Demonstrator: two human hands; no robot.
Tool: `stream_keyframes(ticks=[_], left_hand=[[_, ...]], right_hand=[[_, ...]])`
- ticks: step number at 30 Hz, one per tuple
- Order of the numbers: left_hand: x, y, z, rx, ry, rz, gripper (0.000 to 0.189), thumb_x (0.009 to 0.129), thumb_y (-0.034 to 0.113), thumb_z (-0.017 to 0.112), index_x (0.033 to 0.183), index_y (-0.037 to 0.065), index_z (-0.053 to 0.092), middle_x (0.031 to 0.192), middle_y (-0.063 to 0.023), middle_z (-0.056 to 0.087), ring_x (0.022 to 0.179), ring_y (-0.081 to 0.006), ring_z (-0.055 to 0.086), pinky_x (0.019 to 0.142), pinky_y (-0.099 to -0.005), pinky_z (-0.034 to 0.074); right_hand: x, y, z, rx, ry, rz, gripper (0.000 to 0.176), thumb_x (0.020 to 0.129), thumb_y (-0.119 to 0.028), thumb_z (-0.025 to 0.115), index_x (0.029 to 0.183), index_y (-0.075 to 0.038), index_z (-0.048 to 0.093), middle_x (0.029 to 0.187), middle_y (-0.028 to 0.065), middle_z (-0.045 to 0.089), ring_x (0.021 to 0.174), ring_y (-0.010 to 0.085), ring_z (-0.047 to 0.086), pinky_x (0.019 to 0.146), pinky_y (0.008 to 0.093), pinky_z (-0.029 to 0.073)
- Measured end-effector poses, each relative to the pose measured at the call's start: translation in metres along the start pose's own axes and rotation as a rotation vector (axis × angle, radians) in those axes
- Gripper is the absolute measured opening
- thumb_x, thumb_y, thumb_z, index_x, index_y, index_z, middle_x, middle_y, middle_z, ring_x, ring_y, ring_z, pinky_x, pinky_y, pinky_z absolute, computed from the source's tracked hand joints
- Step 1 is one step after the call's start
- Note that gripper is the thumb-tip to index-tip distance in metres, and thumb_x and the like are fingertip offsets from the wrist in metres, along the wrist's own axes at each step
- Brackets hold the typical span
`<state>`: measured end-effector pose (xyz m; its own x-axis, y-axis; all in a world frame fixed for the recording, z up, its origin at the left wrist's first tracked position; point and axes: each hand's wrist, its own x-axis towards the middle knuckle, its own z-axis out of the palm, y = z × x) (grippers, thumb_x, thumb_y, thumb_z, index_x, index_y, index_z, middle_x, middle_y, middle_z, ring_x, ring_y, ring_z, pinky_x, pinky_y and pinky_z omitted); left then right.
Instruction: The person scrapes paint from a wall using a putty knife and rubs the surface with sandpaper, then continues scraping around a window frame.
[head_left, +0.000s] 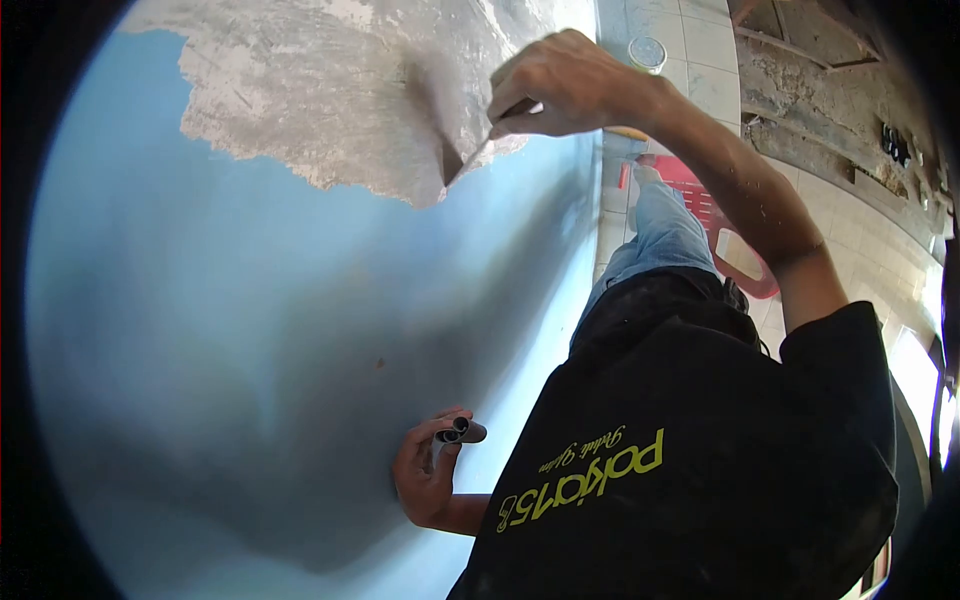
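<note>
As the right hand (pixel 560 85) grips it, the scraper (pixel 462 160) juts lower-left.

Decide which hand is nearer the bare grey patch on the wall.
Right. The right hand holds a scraper at the edge of the bare patch; the left hand, holding a small tube, is well away on the blue paint.
</note>
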<state>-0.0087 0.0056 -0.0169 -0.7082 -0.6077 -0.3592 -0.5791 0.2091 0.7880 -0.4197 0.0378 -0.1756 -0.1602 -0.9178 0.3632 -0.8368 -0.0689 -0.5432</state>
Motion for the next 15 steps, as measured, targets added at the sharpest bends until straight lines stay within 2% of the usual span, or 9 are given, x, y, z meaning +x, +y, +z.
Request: stream_keyframes(ticks=[2,3,5,6,8,10,13,14,15], left_hand=[[-0.002,-0.002,-0.001,0.027,0.023,-0.008,0.016,0.095,0.005,0.059,0.111,-0.001,0.059,0.107,-0.0203,0.069,0.105,-0.0276,0.065,0.097,-0.0401,0.049],[-0.005,-0.001,-0.002,0.029,0.029,-0.013,0.016,0.095,0.005,0.059,0.111,-0.001,0.059,0.107,-0.0203,0.069,0.105,-0.0276,0.065,0.097,-0.0401,0.049],[-0.008,0.002,-0.001,0.032,0.046,-0.002,0.016,0.096,0.006,0.059,0.111,-0.001,0.059,0.107,-0.0202,0.069,0.105,-0.0271,0.066,0.096,-0.0391,0.049],[-0.009,0.002,-0.001,0.029,0.053,-0.004,0.016,0.096,0.006,0.059,0.111,-0.001,0.059,0.107,-0.0202,0.069,0.105,-0.0271,0.066,0.096,-0.0391,0.049],[-0.01,0.0,-0.002,0.011,0.065,-0.044,0.02,0.09,-0.005,0.062,0.109,-0.002,0.059,0.108,-0.0223,0.069,0.11,-0.0305,0.065,0.098,-0.0412,0.048],[-0.008,-0.005,-0.003,0.014,0.058,-0.016,0.02,0.09,-0.005,0.062,0.109,-0.002,0.059,0.107,-0.0219,0.069,0.11,-0.0309,0.065,0.098,-0.0415,0.049],[-0.012,0.002,-0.004,0.003,0.041,-0.002,0.02,0.089,-0.006,0.062,0.109,-0.001,0.059,0.106,-0.0212,0.07,0.11,-0.0318,0.065,0.098,-0.0429,0.048],[-0.011,0.005,-0.004,-0.015,0.029,0.006,0.021,0.088,-0.006,0.062,0.109,-0.001,0.06,0.106,-0.0208,0.07,0.11,-0.0324,0.065,0.099,-0.044,0.048],[-0.01,0.01,-0.003,-0.017,0.035,0.0,0.021,0.088,-0.006,0.062,0.109,-0.001,0.06,0.106,-0.0208,0.07,0.11,-0.0324,0.065,0.099,-0.044,0.048]], right_hand=[[0.01,0.011,-0.01,-0.035,0.065,-0.077,0.011,0.084,-0.025,0.072,0.082,-0.014,0.074,0.078,-0.0012,0.069,0.074,0.0175,0.067,0.067,0.0344,0.052],[0.02,0.007,-0.044,-0.04,0.013,-0.028,0.018,0.084,-0.025,0.073,0.085,-0.008,0.074,0.075,0.0052,0.069,0.067,0.0225,0.066,0.058,0.0375,0.049],[0.02,0.007,-0.03,-0.051,0.035,-0.058,0.014,0.083,-0.025,0.073,0.084,-0.011,0.074,0.077,0.0019,0.069,0.071,0.0202,0.067,0.063,0.0358,0.051],[0.014,0.007,-0.004,-0.077,0.066,-0.093,0.012,0.083,-0.026,0.073,0.082,-0.014,0.074,0.078,-0.0016,0.068,0.074,0.0179,0.067,0.067,0.0341,0.052],[0.001,-0.006,0.034,-0.01,-0.062,-0.052,0.01,0.08,-0.028,0.073,0.082,-0.019,0.074,0.08,-0.0022,0.068,0.078,0.0185,0.068,0.067,0.0349,0.052],[0.0,-0.012,0.037,0.042,-0.164,-0.02,0.009,0.081,-0.028,0.073,0.082,-0.019,0.075,0.08,-0.0025,0.068,0.077,0.0185,0.068,0.068,0.0352,0.053],[0.007,0.005,0.009,-0.002,0.085,-0.092,0.011,0.081,-0.025,0.073,0.081,-0.015,0.075,0.077,-0.0006,0.068,0.074,0.019,0.068,0.066,0.0335,0.052],[0.013,0.007,-0.012,0.134,-0.017,0.009,0.011,0.083,-0.025,0.073,0.083,-0.015,0.075,0.077,-0.0004,0.069,0.074,0.0177,0.068,0.064,0.0317,0.051],[0.016,0.011,-0.03,0.108,-0.002,-0.006,0.013,0.083,-0.025,0.073,0.085,-0.012,0.075,0.077,0.0025,0.07,0.07,0.02,0.067,0.061,0.0345,0.051]])
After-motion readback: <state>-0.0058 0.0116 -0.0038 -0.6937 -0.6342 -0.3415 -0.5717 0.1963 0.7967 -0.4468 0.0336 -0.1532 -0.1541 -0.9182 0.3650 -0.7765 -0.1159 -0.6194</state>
